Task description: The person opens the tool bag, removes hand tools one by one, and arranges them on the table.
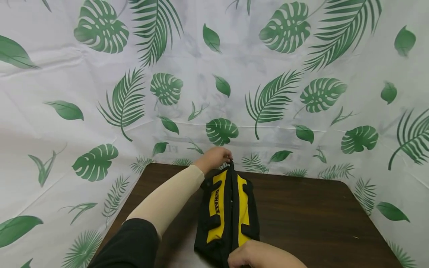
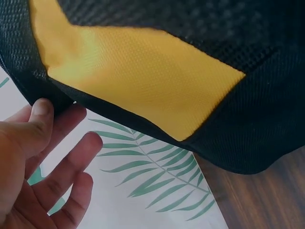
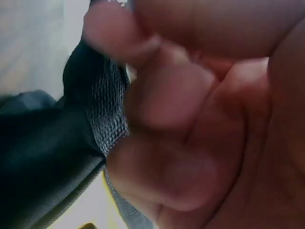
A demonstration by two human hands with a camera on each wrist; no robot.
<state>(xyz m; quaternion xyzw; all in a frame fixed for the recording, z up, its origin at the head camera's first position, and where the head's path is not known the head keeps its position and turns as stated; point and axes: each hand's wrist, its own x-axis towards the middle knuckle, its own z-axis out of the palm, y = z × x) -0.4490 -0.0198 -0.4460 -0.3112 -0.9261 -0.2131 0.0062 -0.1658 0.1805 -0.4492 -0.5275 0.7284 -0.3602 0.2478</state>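
Observation:
A black and yellow DeWalt tool bag (image 1: 214, 201) lies lengthwise on the brown table, its black zipper strip running along the top. At its far end my left hand (image 1: 217, 157) pinches a black fabric tab between thumb and index finger. In the left wrist view, the other fingers of the left hand (image 2: 52, 167) hang loosely beneath the bag's yellow panel (image 2: 143, 78). At the near end my right hand (image 1: 258, 255) grips the end of the zipper strip. The right wrist view shows curled, blurred fingers (image 3: 167, 100) against black webbing (image 3: 107, 105); what exactly they pinch is hidden.
The dark wood table (image 1: 301, 212) extends to the right of the bag, with a small light speck (image 1: 356, 237) on it. Directly behind the far edge hangs a white cloth (image 1: 194, 93) printed with green leaves, which also covers both sides.

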